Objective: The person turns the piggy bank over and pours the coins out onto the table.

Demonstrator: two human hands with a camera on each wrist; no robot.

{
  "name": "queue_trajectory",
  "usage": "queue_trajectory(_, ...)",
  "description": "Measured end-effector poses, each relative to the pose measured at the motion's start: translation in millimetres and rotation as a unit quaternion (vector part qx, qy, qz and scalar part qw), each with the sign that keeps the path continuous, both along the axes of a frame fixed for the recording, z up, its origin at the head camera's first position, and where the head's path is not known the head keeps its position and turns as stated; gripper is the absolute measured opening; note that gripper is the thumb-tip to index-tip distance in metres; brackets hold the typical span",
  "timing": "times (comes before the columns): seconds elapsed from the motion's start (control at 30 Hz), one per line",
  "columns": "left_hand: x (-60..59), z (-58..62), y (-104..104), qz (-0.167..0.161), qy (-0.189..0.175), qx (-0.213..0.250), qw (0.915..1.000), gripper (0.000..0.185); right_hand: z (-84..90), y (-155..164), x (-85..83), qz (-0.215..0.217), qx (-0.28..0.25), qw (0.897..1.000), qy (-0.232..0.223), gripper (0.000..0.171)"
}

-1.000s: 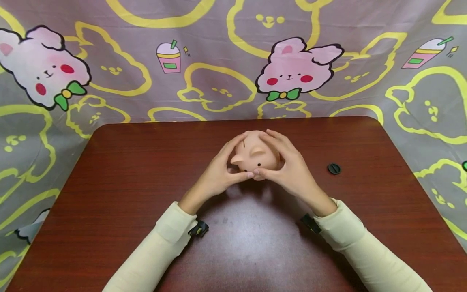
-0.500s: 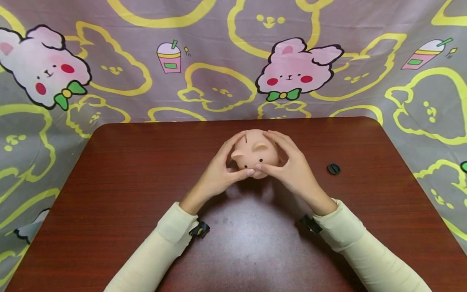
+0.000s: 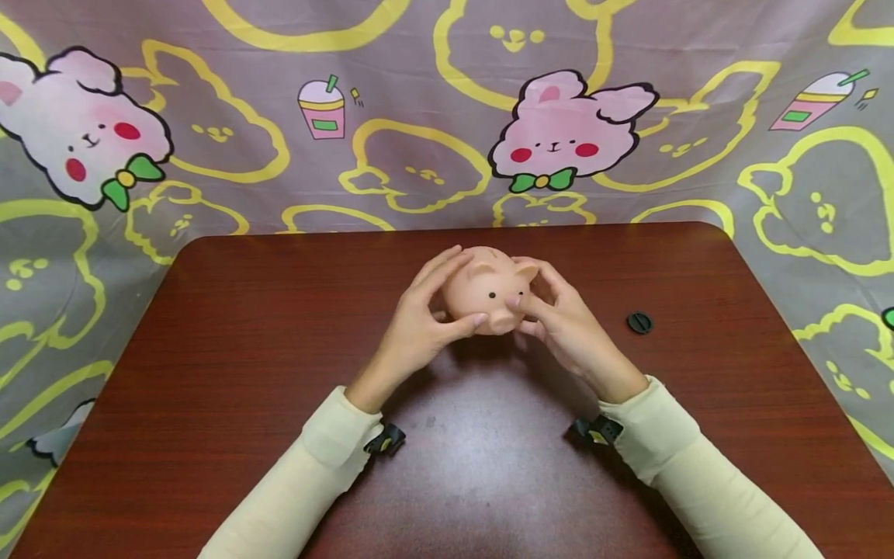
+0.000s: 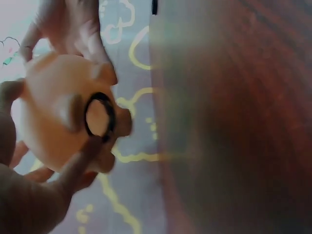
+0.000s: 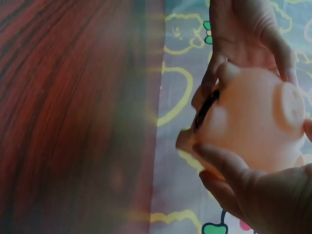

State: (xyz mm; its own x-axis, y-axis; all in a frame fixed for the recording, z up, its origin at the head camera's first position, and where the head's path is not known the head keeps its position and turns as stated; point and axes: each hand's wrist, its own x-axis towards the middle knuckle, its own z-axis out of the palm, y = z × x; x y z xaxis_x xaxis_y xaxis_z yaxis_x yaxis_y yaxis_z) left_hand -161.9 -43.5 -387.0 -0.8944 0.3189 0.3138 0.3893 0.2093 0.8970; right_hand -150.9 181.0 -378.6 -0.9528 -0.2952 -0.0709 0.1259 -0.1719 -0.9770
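Both hands hold a peach-coloured piggy bank (image 3: 471,287) near the far side of the table, its snout angled toward the right hand. My left hand (image 3: 415,318) grips one side, fingers over the back and thumb near the snout. On the other side my right hand (image 3: 569,318) has its thumb beside an eye and fingers behind the ear. In the left wrist view, a black ring (image 4: 113,117) circles a round opening in the belly, between the stubby legs. A round black plug (image 3: 639,323) with a bar across it lies on the table, right of my right hand.
The dark red-brown wooden table (image 3: 244,349) has a patterned cloth (image 3: 412,70) with cartoon bunnies hanging behind it and at both sides. Each wrist wears a small black camera, seen under the cream sleeves (image 3: 663,435).
The piggy bank has turned so that its face now points to the right instead of to the front left. The right thumb and fingers have shifted on it; the plug has stayed put.
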Motion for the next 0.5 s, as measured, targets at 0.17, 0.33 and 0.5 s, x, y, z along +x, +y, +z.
queue_trajectory(0.17, 6.5, 15.4, 2.4, 0.034, 0.066, -0.15, 0.986, 0.079, -4.1, 3.6, -3.9, 0.021, -0.012, 0.999, -0.035, 0.058)
queue_trajectory(0.33, 12.2, 26.1, 6.8, 0.044, 0.076, -0.228, 0.9696, 0.078, -8.7, 4.6, -5.6, 0.028, -0.03, 0.998, -0.053, 0.061)
queue_trajectory(0.5, 14.1, 29.0, 8.7, 0.051, 0.085, -0.258, 0.961, 0.077, -8.9, 4.1, -6.0, 0.03, -0.031, 0.998, -0.051, 0.059)
